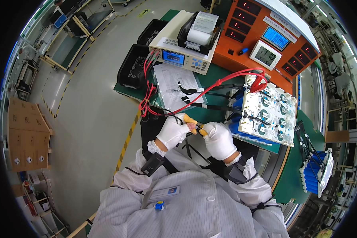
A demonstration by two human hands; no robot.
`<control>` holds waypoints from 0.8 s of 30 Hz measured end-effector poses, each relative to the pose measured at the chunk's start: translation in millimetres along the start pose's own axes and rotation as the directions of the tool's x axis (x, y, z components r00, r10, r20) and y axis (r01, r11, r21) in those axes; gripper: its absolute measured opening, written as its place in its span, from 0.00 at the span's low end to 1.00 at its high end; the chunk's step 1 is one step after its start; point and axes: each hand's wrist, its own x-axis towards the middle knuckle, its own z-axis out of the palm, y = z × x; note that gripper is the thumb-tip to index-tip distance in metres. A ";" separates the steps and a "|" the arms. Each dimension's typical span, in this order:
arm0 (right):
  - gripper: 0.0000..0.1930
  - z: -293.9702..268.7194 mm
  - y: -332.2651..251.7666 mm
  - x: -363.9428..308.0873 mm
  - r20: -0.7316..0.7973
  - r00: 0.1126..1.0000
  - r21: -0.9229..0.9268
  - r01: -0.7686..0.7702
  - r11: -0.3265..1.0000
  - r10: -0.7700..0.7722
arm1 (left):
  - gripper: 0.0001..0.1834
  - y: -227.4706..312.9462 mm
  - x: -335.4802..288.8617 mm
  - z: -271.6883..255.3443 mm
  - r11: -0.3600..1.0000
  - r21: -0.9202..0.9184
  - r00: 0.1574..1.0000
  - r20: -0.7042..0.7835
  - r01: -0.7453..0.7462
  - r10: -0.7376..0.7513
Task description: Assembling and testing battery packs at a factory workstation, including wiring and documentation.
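Observation:
My left hand [173,131], in a white glove with yellowed fingertips, is closed in a pinch, a black cable [169,112] passing over it. Close beside it, my right hand [219,139] is closed too, its thumb and finger meeting the left ones. Between the fingertips sits a small dark connector [198,127], mostly covered by the gloves. Just right of the hands lies a battery pack [269,113] with blue cells and a white top plate. Black-sleeved leads [216,107] run from it toward the paper sheet. A red test lead [210,88] arches above them.
Behind the sheet [172,77] stands a beige meter [178,55] carrying a small printer [200,35]. An orange test cabinet [242,43] with a clock display [265,54] rises at the back. Black bins [127,75] are at the left; a second pack [315,178] sits right.

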 end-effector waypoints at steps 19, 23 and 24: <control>0.04 -13.2 -4.5 1.2 -0.057 0.998 0.275 -0.014 0.961 0.031 | 0.14 -3.2 -3.4 -5.6 0.942 -0.335 0.967 0.247 0.023 0.064; 0.07 -10.1 -2.1 1.1 -0.070 0.997 0.246 -0.007 0.969 0.025 | 0.16 -11.4 -4.1 -4.6 0.901 -0.421 0.952 0.303 0.107 0.028; 0.09 -8.9 -1.6 1.0 -0.064 0.997 0.241 -0.023 0.970 0.040 | 0.17 -14.5 -3.8 -3.8 0.881 -0.458 0.948 0.316 0.114 0.041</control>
